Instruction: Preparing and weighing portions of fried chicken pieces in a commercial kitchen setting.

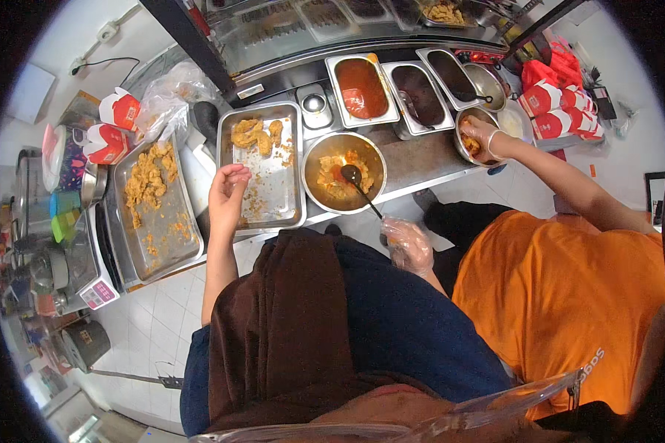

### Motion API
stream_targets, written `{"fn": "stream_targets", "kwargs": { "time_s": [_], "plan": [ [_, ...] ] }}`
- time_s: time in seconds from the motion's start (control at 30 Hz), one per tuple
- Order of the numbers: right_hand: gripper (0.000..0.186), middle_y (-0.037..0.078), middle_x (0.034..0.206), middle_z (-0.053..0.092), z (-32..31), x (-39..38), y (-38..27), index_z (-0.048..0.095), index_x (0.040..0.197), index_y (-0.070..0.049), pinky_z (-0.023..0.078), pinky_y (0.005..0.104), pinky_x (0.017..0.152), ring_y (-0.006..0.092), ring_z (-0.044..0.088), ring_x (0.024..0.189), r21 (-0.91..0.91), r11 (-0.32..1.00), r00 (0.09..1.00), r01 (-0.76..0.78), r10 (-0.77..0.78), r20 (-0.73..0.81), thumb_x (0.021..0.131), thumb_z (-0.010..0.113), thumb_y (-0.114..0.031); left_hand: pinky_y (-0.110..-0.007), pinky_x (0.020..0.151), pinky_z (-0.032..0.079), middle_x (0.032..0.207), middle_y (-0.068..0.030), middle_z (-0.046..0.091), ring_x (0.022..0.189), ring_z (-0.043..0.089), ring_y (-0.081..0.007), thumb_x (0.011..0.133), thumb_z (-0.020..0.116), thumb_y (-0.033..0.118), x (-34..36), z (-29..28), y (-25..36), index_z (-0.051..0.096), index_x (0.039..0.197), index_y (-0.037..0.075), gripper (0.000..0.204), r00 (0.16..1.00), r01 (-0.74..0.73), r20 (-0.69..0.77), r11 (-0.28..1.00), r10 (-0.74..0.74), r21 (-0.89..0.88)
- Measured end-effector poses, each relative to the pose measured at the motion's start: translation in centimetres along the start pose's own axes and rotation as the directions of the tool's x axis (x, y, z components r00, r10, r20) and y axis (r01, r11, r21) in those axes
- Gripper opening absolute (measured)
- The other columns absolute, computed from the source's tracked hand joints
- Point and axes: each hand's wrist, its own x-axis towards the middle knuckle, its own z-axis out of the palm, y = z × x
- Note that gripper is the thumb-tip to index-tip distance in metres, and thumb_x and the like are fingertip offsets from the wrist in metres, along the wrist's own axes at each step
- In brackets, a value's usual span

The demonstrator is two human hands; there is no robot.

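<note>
Though a clear plastic glove [420, 255] obscures its fingertips, the right hand [406, 244] grips a long-handled black ladle [352, 174], dipped beyond them into a round steel bowl [312, 187]. The bare left hand's [227, 193] fingers extend loosely.

Bowl [351, 142] is sitting right of tray [270, 184] — ladle [352, 176] resting inside, sauce pans [371, 122] standing behind — second tray [171, 210] lying farther left.

floor [148, 325]: pale tiles | wall [81, 46]: white | counter [415, 159]: metal
</note>
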Motion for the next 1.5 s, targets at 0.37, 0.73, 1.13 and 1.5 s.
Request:
{"fn": "stream_targets", "kwargs": {
  "time_s": [0.37, 0.73, 1.13, 1.5],
  "plan": [
    [0.015, 0.009, 0.093, 0.051, 0.9, -1.9, 4.0, 0.049, 0.094, 0.001, 0.044, 0.0321, 0.083, 0.0202, 0.052, 0.087, 0.974, 0.105, 0.14, -0.2, 0.987, -0.078, 0.084, 0.049, -0.01, -0.025, 0.083, 0.04, 0.095, -0.0074, 0.055, 0.09, 0.052, -0.0131, 0.081, 0.05, 0.001, -1.7, -1.2, -0.1, 0.047, 0.101, -0.001, 0.02, 0.99, 0.064, -0.128, 0.998, -0.066, -0.02],
    [0.019, 0.014, 0.097, 0.052, -0.1, 6.6, 7.0, 0.05, 0.093, 0.006, 0.04, 0.0349, 0.093, 0.0273, 0.051, 0.095, 0.999, 0.038, 0.228, 0.004, 0.973, -0.038, 0.083, 0.051, -0.01, -0.023, 0.074, 0.043, 0.093, -0.0069, 0.056, 0.083, 0.052, -0.0101, 0.079, 0.054, 0.005, -5.8, -6.8, -4.0, 0.049, 0.099, -0.001, 0.021, 0.917, 0.137, -0.399, 0.94, -0.001, 0.312],
    [0.026, 0.007, 0.1, 0.044, 6.1, 10.3, 0.2, 0.041, 0.107, -0.002, 0.037, 0.0273, 0.082, 0.0124, 0.044, 0.088, 0.798, 0.54, 0.566, -0.267, 0.758, -0.323, 0.083, 0.049, -0.007, -0.026, 0.068, 0.044, 0.09, -0.0049, 0.057, 0.079, 0.054, -0.0113, 0.078, 0.056, 0.007, -12.1, -10.8, -4.9, 0.052, 0.097, 0.002, 0.02, 0.793, 0.268, -0.607, 0.925, -0.054, 0.268],
    [0.016, 0.013, 0.077, 0.059, 14.9, 12.6, -7.8, 0.059, 0.082, -0.003, 0.044, 0.0366, 0.065, 0.0305, 0.057, 0.07, -0.031, 0.966, 0.901, -0.255, 0.25, 0.355, 0.077, 0.056, -0.018, -0.023, 0.073, 0.043, 0.09, -0.0046, 0.057, 0.085, 0.052, -0.0105, 0.08, 0.055, 0.006, -13.2, -20.3, -9.1, 0.051, 0.099, 0.002, 0.02, 0.9, 0.108, -0.43, 0.992, -0.07, 0.065]
  ]
}}
